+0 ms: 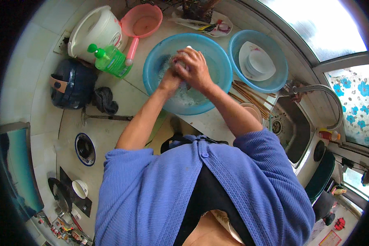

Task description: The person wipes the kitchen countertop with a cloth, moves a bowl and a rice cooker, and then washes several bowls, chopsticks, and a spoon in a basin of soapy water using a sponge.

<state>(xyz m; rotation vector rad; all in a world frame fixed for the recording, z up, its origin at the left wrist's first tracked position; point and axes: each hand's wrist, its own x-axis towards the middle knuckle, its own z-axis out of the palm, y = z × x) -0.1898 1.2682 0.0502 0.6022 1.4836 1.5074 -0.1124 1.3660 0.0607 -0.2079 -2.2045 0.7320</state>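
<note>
A large blue plastic basin (223,73) stands before me, with soapy water and foam (187,98) in it. Over its middle my two hands are pressed together. My right hand (195,67) lies across my left hand (171,80), its fingers bent and slightly blurred. A small white edge (189,47) shows just past the right fingers; what it belongs to is hidden. To the right, a second blue basin (233,50) holds a white dish (244,53) with white bowls (260,62) on it.
Chopsticks (249,95) and a round plate (252,110) lie beside a steel sink (298,129) with a curved faucet (332,92). At left are a green soap bottle (112,63), pink dipper (144,23), white rice cooker (95,33), dark appliance (75,86) and dark cloth (105,101).
</note>
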